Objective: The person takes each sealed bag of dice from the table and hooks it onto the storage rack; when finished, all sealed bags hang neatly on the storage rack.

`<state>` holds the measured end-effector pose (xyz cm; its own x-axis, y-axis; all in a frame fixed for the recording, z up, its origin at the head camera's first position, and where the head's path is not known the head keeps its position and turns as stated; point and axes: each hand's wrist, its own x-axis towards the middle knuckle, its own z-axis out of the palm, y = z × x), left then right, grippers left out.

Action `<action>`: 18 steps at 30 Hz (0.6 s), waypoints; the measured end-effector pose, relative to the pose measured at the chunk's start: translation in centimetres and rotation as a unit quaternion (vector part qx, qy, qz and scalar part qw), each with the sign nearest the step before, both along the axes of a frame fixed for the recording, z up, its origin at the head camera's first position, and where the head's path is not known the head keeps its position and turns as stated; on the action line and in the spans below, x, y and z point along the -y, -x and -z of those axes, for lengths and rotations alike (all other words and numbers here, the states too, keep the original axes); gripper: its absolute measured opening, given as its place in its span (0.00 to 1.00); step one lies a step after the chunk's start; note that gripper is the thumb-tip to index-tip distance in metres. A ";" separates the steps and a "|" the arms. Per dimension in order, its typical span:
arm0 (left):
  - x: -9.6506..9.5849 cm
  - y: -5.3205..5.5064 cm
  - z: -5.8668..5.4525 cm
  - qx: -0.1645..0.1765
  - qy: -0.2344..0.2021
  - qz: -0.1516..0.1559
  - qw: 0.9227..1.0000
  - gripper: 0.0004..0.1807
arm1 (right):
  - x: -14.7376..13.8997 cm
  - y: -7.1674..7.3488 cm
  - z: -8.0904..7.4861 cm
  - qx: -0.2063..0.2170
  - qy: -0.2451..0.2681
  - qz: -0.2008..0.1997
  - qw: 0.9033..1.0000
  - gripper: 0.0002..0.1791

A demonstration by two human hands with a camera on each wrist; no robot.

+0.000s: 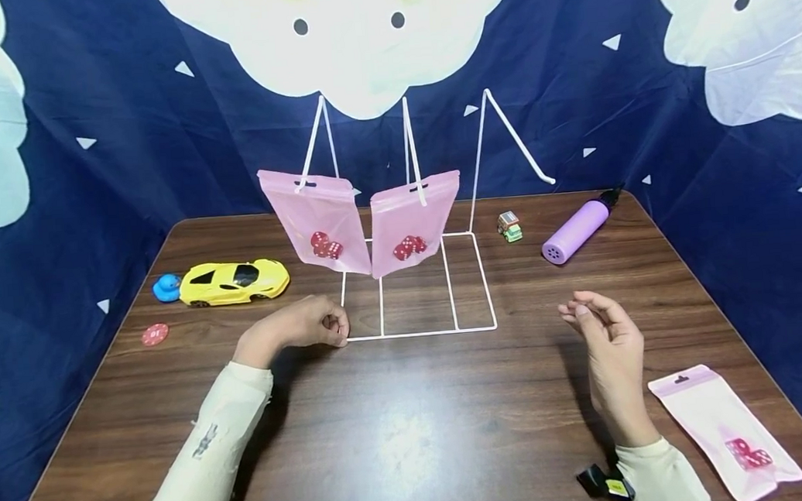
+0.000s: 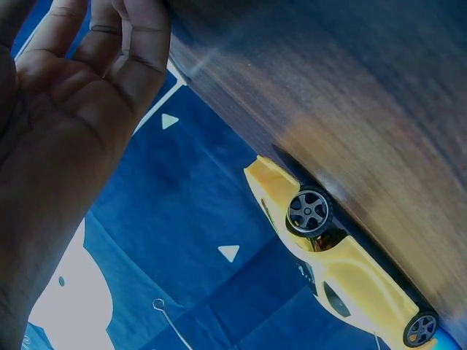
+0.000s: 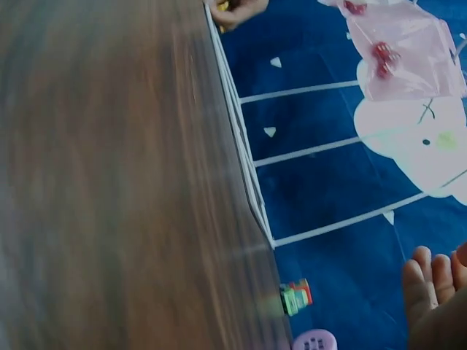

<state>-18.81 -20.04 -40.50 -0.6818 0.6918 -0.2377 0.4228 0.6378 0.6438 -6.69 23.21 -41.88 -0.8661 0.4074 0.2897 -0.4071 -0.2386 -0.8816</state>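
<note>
A white wire display rack (image 1: pixel 421 334) stands on the table with three upright hooks. Two pink zip bags, the left one (image 1: pixel 301 222) and the right one (image 1: pixel 399 219), hang from its left and middle hooks, with red dice inside. The right hook (image 1: pixel 523 149) carries no bag. My left hand (image 1: pixel 301 323) pinches the front-left corner of the rack's base. To the right of the rack, my right hand (image 1: pixel 607 352) is raised over the table, its fingers loosely bent and holding nothing. Another pink bag (image 1: pixel 706 415) with red dice lies flat beside the right forearm.
At the left are a yellow toy car (image 1: pixel 234 283), a blue rubber duck (image 1: pixel 166 288) and a red chip (image 1: pixel 155 334). Behind the right hand lie a small toy truck (image 1: pixel 509 226) and a purple pump (image 1: pixel 576 231). A dark blue cloth hangs behind the table.
</note>
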 end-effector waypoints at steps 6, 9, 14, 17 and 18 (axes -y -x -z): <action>0.0 -0.2 0.2 0.005 -0.005 0.006 1.000 0.06 | -1.1 -0.5 0.0 0.025 -0.016 0.018 0.999 0.08; 0.0 -0.2 0.4 0.009 -0.004 0.003 1.000 0.06 | -1.4 -0.7 0.0 0.036 -0.027 0.018 0.999 0.08; 0.1 0.0 0.2 0.012 0.004 -0.001 1.000 0.07 | -1.9 -0.9 0.1 0.063 -0.063 0.018 0.996 0.09; 0.0 0.2 0.2 0.011 0.005 0.001 1.000 0.07 | -2.3 -1.0 0.0 0.079 -0.076 0.021 0.994 0.10; 0.0 0.2 0.2 0.010 0.002 0.003 1.000 0.07 | -2.4 -1.1 0.0 0.083 -0.078 0.023 0.993 0.10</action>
